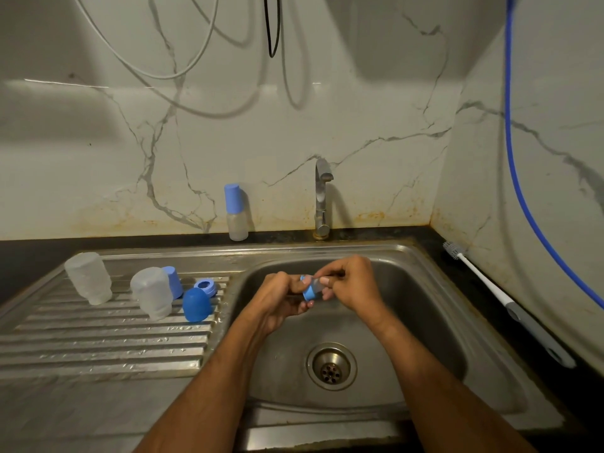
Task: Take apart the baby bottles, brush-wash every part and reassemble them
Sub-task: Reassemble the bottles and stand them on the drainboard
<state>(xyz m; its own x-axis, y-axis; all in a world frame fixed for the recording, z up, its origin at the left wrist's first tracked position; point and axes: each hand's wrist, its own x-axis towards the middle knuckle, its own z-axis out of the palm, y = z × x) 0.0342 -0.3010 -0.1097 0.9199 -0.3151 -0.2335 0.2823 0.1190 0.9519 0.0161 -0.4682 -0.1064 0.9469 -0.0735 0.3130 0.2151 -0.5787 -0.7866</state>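
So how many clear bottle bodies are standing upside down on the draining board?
2: one bottle body at the board's far left, another bottle body right of it, beside the blue caps. None looks hidden.

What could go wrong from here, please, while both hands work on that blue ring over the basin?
1. The ring, held between the left hand and right hand directly above the open drain, may slip and fall onto it.
2. The dark blue cap stands near the drainboard edge and could get knocked into the basin.
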